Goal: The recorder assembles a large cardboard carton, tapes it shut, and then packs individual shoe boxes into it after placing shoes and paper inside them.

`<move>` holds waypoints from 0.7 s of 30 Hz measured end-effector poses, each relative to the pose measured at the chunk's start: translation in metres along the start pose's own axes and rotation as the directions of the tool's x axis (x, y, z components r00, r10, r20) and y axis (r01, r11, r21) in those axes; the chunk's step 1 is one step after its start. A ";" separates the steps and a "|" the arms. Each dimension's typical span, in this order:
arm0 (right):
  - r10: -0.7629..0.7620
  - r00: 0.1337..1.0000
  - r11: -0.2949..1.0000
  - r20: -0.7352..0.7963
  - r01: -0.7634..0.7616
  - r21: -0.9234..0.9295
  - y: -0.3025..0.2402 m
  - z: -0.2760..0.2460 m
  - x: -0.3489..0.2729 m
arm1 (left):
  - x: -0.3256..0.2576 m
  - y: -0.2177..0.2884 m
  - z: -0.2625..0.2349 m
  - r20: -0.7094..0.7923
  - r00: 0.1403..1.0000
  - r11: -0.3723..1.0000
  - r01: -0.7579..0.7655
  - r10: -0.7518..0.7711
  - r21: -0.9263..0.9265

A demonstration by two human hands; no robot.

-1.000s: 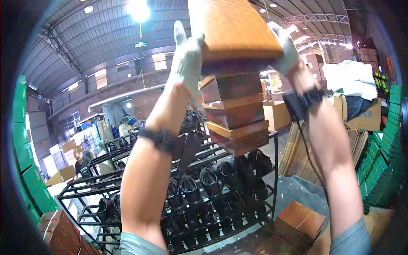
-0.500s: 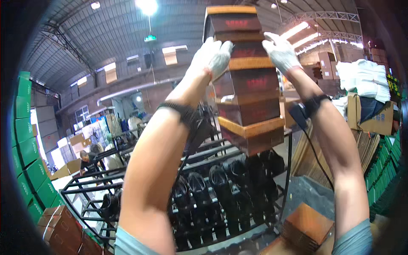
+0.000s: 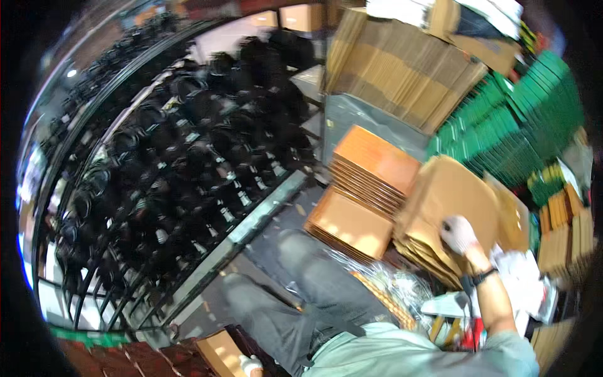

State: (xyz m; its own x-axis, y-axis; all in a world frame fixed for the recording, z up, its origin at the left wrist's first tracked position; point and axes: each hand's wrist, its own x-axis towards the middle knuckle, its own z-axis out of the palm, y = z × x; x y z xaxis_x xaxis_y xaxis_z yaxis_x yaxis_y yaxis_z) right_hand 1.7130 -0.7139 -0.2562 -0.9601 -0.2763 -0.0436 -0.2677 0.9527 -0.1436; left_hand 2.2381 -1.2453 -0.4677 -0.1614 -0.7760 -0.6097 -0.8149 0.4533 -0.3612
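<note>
My right hand (image 3: 457, 234), in a white glove with a dark wrist band, grips the top sheet of a slanted stack of flattened brown cardboard (image 3: 440, 195) at the right. Only the gloved fist of my left hand (image 3: 250, 363) shows at the bottom edge. It is against the corner of a brown box (image 3: 217, 352), and its grip is hidden. My legs in grey trousers (image 3: 301, 283) stretch between the two hands.
A metal rack (image 3: 264, 210) full of black shoes (image 3: 188, 163) fills the left. Two stacks of flat orange boxes (image 3: 370, 163) lie ahead of my knees. Green boxes (image 3: 521, 125) are piled at the right, large cardboard sheets (image 3: 402, 69) lean at the back, and clear plastic wrap (image 3: 389, 283) lies by my lap.
Before, both hands reached up to a tall stack of brown boxes overhead. Now the view points down; the right hand has dropped to the cardboard and the left to a low box.
</note>
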 end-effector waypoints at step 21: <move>-0.200 0.977 0.959 -0.076 0.179 -0.220 -0.079 0.030 -0.036 | -0.091 0.068 -0.191 -0.798 0.123 0.257 -0.966 0.590 0.041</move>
State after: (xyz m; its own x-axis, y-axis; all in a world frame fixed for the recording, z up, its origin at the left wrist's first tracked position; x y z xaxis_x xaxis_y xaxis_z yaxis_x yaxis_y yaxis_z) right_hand 1.7707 -0.7830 -0.2731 -0.8904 -0.4509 0.0617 -0.4467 0.8918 0.0720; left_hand 2.0913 -1.2276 -0.3025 -0.9449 -0.1781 0.2748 -0.0308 0.8838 0.4668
